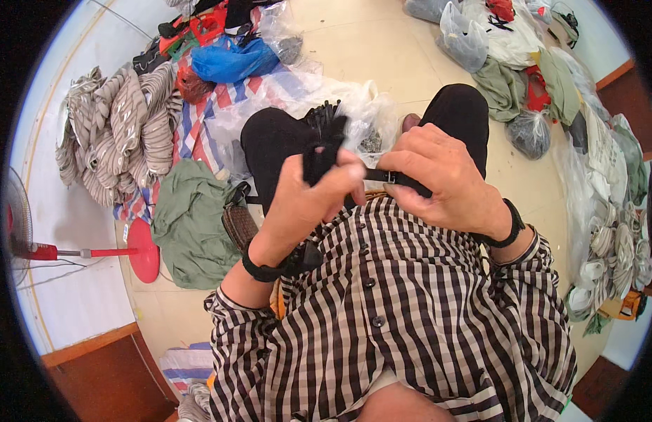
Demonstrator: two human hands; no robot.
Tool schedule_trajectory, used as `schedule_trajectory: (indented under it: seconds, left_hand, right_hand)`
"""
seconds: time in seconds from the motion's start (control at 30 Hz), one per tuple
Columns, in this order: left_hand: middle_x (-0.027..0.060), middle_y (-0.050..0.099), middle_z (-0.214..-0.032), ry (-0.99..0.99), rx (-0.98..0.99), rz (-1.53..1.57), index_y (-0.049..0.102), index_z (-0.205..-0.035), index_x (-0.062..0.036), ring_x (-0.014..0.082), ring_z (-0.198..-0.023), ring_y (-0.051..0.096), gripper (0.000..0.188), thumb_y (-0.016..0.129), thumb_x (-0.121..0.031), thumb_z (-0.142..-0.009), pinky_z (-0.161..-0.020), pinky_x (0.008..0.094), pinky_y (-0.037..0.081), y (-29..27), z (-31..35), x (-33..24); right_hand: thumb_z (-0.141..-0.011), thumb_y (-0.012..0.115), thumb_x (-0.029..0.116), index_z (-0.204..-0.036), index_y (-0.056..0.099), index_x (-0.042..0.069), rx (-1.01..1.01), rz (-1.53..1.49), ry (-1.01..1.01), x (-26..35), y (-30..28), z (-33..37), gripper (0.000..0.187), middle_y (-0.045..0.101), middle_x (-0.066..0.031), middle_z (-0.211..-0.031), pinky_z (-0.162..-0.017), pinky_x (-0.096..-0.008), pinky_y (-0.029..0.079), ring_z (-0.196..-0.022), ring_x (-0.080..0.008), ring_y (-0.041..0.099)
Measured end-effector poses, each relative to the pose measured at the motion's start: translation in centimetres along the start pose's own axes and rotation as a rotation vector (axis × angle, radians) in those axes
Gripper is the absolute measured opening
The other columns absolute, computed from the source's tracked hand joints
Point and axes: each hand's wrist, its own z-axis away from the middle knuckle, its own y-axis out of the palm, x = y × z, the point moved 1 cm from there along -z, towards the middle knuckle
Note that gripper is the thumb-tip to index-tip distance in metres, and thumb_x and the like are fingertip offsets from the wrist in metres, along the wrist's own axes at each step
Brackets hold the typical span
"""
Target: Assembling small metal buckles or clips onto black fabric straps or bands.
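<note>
In front of my lap, my left hand (315,193) is closed around a folded black strap (324,151), whose upper end is blurred by motion. My right hand (438,172) pinches the same strap farther along, where a small black buckle (391,176) sits between thumb and fingers. A short stretch of strap runs between both hands. Behind my left hand, several more black strap ends (324,112) stick up beside my knee. The part of the strap inside each palm is hidden.
On the left lie striped cord bundles (122,130), a blue bag (234,60), green cloth (189,225) and a fan with a red base (143,250). Clear plastic (368,105) spreads beyond my knees. To the right are filled bags (461,35) and a dark-filled bag (528,133).
</note>
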Motion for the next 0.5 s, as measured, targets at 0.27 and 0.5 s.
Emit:
schedule_trajectory:
  seconds: [0.27,0.5]
  left_hand:
    - [-0.0012,0.055,-0.056,0.006,0.099,-0.049,0.058,-0.078,-0.0058,0.0010,-0.044,0.040,0.018,0.055,-0.021,-0.087,-0.040,0.0170,0.030,0.0,0.0,0.2]
    - [-0.0018,0.051,-0.056,0.042,0.052,0.035,0.056,-0.082,-0.0064,0.0016,-0.047,0.041,0.018,0.056,-0.023,-0.089,-0.041,0.0164,0.029,0.1,1.3,-0.6]
  right_hand:
    - [-0.066,0.065,0.005,-0.092,0.057,0.003,-0.005,-0.003,-0.027,0.3,0.7,-0.2,0.027,0.055,-0.0094,-0.077,-0.063,-0.0358,0.042,-0.072,-0.0275,0.054]
    - [-0.067,0.067,0.000,-0.095,0.059,0.000,-0.192,-0.265,0.017,0.8,1.3,0.3,0.029,0.058,-0.0115,-0.075,-0.052,-0.0310,0.044,-0.061,-0.0245,0.057]
